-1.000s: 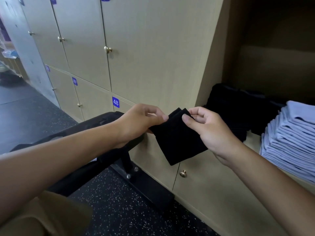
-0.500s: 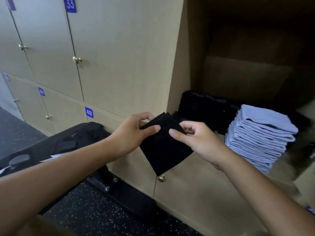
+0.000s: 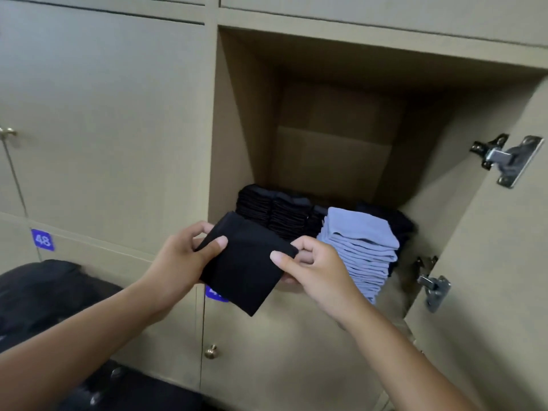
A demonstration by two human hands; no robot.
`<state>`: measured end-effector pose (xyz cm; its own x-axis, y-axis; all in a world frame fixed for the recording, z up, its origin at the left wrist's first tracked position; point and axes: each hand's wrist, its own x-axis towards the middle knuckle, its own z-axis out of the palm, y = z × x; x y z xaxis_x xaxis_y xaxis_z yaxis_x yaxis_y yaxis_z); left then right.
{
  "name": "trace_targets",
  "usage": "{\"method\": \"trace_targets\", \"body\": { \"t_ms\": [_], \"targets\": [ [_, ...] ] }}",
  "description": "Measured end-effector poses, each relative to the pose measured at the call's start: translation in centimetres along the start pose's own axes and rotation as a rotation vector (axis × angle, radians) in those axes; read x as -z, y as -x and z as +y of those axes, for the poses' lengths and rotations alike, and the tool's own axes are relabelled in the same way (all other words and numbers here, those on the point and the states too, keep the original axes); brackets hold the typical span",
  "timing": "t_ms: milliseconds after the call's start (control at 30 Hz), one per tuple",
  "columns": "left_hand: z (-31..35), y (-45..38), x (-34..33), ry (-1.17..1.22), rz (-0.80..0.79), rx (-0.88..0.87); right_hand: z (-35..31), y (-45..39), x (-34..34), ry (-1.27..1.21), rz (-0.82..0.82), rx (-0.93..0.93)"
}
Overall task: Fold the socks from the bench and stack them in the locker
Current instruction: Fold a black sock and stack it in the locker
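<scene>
Over the last second the view has swung from the row of shut doors to face the open locker (image 3: pixel 243 120) squarely, and the folded black sock (image 3: pixel 246 268) has come up with both hands from beside the bench (image 3: pixel 35 292) to sit right at the mouth of the opening, its lower corner hanging down over the front edge. By my reading the folding of this piece is done and what remains is placing it on a pile. The left hand (image 3: pixel 175 262) pinches the sock's left edge, thumb lying flat on the top face and the other fingers curled round behind, so it is closed on the cloth rather than spread. The right hand (image 3: pixel 314 268) pinches the right corner in the same manner, thumb on top and the curled fingers tucked underneath (how many fingers bear on the underside cannot be told). Just beyond the two hands, deeper in the compartment, stand the black stacks (image 3: pixel 272 212), touching one another in a row; immediately past the right hand's knuckles is the blue stack (image 3: pixel 364 250), tall and leaning a little toward the front. The black piles directly ahead of the grip look like the matching destination, a short push forward and up from where the sock is held.
</scene>
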<state>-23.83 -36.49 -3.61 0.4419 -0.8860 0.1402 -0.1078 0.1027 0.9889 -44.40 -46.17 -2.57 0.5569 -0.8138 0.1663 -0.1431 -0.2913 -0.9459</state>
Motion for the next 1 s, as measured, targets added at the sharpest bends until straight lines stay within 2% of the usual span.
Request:
{"method": "trace_targets", "body": {
  "t_ms": [167, 433, 633, 867, 1000],
  "targets": [
    [-0.6, -1.0, -2.0, 0.053, -0.014, 0.007, 0.0, -0.5, 0.6, -0.072, 0.181, -0.003],
    [1.2, -2.8, -3.6, 0.079, -0.092, 0.038, -0.3, -1.8, 0.6, -0.043, 0.457, 0.124],
    [2.9, -4.8, -5.2, 0.090, -0.086, 0.031, -1.4, -2.0, 1.5, -0.088, 0.573, 0.162],
    [6.5, -7.7, -8.1, 0.114, -0.105, 0.022, -2.7, -1.8, 3.4, -0.144, 0.583, 0.184],
    [8.8, -10.6, -10.3, 0.004, -0.224, 0.049, -3.2, -2.2, 6.0, -0.109, 0.680, 0.183]
  ]
}}
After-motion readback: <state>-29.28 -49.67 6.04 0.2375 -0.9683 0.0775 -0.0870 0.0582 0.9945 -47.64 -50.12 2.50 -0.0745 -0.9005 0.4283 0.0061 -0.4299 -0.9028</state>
